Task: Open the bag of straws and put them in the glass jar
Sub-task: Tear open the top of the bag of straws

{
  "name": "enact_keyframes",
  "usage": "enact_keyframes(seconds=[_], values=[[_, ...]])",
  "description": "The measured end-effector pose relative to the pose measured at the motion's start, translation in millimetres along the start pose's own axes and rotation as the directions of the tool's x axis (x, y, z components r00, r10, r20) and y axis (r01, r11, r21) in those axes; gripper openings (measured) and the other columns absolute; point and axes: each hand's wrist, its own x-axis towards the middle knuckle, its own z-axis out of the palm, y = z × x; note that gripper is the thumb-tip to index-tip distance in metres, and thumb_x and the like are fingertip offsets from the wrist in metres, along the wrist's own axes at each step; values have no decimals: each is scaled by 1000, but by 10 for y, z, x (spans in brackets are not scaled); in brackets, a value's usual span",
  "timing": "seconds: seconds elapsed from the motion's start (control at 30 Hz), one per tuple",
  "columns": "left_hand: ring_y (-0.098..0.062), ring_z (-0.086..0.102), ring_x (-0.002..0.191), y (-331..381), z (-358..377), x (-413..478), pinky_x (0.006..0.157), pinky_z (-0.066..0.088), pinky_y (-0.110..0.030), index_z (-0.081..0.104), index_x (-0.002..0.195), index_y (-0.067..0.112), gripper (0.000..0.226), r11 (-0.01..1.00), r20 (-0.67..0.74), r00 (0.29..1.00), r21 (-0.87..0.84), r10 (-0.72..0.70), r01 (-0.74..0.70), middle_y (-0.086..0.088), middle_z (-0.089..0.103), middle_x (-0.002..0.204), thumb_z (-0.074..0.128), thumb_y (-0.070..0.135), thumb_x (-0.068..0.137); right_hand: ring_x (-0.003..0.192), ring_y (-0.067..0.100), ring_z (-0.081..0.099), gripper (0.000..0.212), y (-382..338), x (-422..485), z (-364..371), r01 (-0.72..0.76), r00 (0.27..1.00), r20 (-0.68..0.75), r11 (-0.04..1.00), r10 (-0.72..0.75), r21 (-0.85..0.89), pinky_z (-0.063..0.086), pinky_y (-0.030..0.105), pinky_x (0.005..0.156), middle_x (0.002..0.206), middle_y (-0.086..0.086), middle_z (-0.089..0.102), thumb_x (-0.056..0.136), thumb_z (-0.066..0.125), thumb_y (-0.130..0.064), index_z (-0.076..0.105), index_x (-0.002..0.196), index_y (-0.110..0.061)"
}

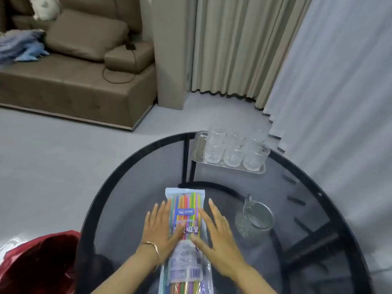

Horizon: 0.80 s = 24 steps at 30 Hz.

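- My left hand (pixel 162 230) lies flat on the left edge of the bag of straws (pixel 186 209). The fingers are straight and spread, and the thumb reaches over the plastic. It grips nothing.
- My right hand (pixel 218 236) lies the same way on the bag's right edge, fingers straight and pointing away from me, with the thumb on the printed label. It only presses, with nothing pinched.
- A thin bracelet (pixel 156 251) sits on my left wrist. Both forearms are cut off by the lower edge of the view.
- The bag lies lengthwise on the round glass table (pixel 127 187), straight in front of me. Its near end runs out of view at the bottom.
- Through the clear plastic I see green, yellow, orange, red and purple straws. My palms hide the middle part of the bag's edges.
- I cannot tell whether the far end of the bag is sealed or open.
- The glass jar (pixel 254 217) stands on the table to the right of my right hand, apart from the bag. It is clear glass on a glass top, so its outline is faint. There is a wire fitting at its rim, but I cannot make out whether a lid is on.
- A metal tray (pixel 198 149) of clear drinking glasses (pixel 233 155) sits at the far edge of the table. The back row blurs into the pale floor.
- A red bag (pixel 40 262) beside the table at lower left is partly cut off by the frame.
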Motion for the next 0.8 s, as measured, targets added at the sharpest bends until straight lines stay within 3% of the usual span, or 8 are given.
enact_keyframes(seconds=[0.13,0.23,0.5,0.57,0.67,0.73,0.8], values=[[-9,-20,144,-126,260,82,115,-14,-29,-23,146,30,114,995,-78,992,22,98,-97,12,-14,159,-17,92,50,140,-7,-22,66,280,160,175,191,982,18,968,-191,-165,-14,29,117,154,-27,-17,84,15,-73,1,144,-51],[-10,-13,146,-220,306,171,114,-11,-27,-17,149,30,117,993,-108,987,-12,115,-117,16,-10,159,-8,93,51,139,-12,-18,68,429,223,356,224,975,50,950,-218,-217,-14,28,117,154,-29,-11,80,1,-74,4,144,-51],[-12,-9,147,-303,408,270,116,-8,-29,-13,149,29,124,988,-131,981,-35,145,-150,13,-5,160,-8,96,45,138,-15,-11,58,461,309,499,257,964,-24,949,-265,-183,-7,19,115,151,-34,-7,82,3,-73,4,139,-58],[-15,8,147,-324,419,305,119,3,-30,-6,151,26,111,972,-134,975,-128,179,-196,8,11,159,13,90,63,138,-17,-7,60,455,316,489,226,973,-14,965,-230,-136,-5,18,116,149,-36,-3,81,2,-75,8,138,-58],[-8,45,125,-274,333,257,108,39,-34,-4,147,35,98,868,-171,966,-429,192,-248,13,44,135,55,68,76,136,-21,-4,67,407,285,487,184,983,-5,983,-184,-25,0,23,119,145,-40,-1,76,2,-80,11,137,-55],[0,59,109,-134,253,159,96,50,-29,-12,139,41,98,734,-180,971,-636,160,-239,17,51,124,64,46,77,135,-22,-5,66,274,222,495,161,986,19,984,-163,77,2,24,120,145,-41,0,76,8,-80,11,137,-54],[1,64,97,-21,204,89,79,53,-16,-10,145,33,94,609,-215,971,-757,108,-236,13,47,131,61,25,84,137,-20,-3,59,68,148,523,125,990,29,949,-140,288,4,26,121,148,-39,5,78,16,-79,12,133,-58]])
